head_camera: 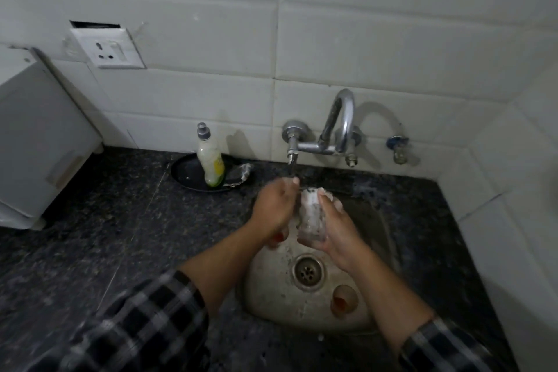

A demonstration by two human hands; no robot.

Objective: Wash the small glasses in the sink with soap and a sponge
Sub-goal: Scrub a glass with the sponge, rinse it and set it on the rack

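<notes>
Well to the left of your hands, on the dark speckled stone tabletop [120, 235], a pale plastic soap bottle with a grey cap [210, 160] stands on a round black dish [185, 170]. Your left hand [276, 205] is just beside the glass, its back to the camera and its fingertips raised just below the chrome wall tap [314, 146]. I cannot tell whether it holds a sponge or is clenched on anything.

Between your hands, above the round steel sink [271, 296], is the small clear foam-coated glass [311, 214], tipped with its mouth away from you. Your right hand [335, 226] grasps it, fingers wrapped round its wall and base. Below that hand, near the drain, a second small clear glass with a red base [344, 300] lies on its side in the sink. A red glimpse under your left hand may be a third.

Judge the held glass to be light, rigid and breakable, and very slippery with suds on it. Take it round the middle of the wall, thumb opposed to fingers, not by the thin rim. Work low over the sink so a slip costs little.
</notes>
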